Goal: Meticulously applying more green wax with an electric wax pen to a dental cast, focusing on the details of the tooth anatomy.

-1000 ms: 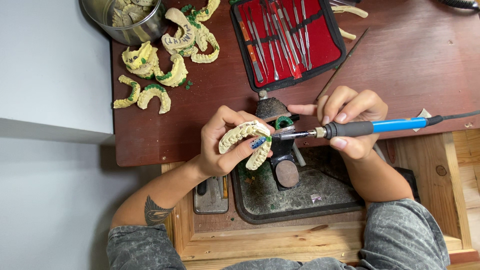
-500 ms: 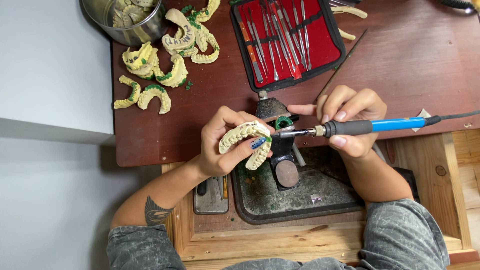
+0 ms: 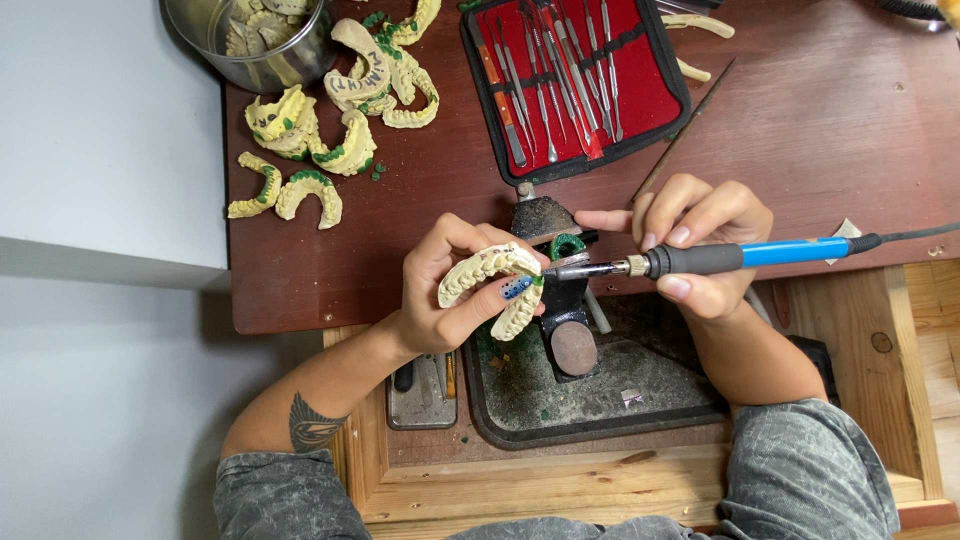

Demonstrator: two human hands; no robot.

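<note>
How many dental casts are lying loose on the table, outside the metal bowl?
About 7, overlapping, so uncertain: two low at the left, two in the yellow cluster, three by the bowl.

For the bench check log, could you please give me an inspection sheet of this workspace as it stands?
Surface: dark red-brown wooden table, with a pulled-out wooden drawer holding a dark tray.
Job's things: pale yellow dental cast; blue-handled electric heated tool, its metal tip at the cast.
Clutter: loose dental casts with green wax, metal bowl of more casts, open red instrument case, small dark stand.
Hands: left hand holds the cast; right hand grips the tool.
Cables: black tool cord running off right.
Surroundings: grey floor; nothing else seen.
</note>
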